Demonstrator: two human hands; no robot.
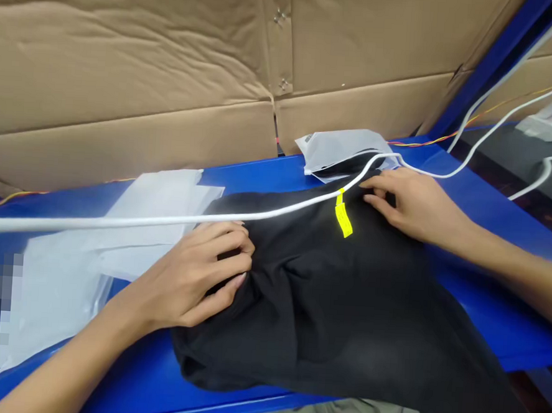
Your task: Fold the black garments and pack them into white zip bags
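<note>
A black garment (344, 310) lies spread on a blue table (486, 207), its near edge hanging off toward the person. It looks soft, light and limp, likely to sag and slip unless taken by a gathered fold or a hem. The left hand (196, 282) has its fingers (229, 253) curled narrow around a bunched fold at the garment's left edge. The right hand (411, 202) rests on the far edge, its fingers (380, 183) loosely spread and nearly flat, touching cloth but gripping nothing. A yellow tag (343, 218) sits just left of the right fingers. A white cable (163, 222) crosses the cloth just beyond the left fingers. A white bag (65, 281) lies left of the left fingers, and a second bag (340, 147) lies just beyond the right fingers.
</note>
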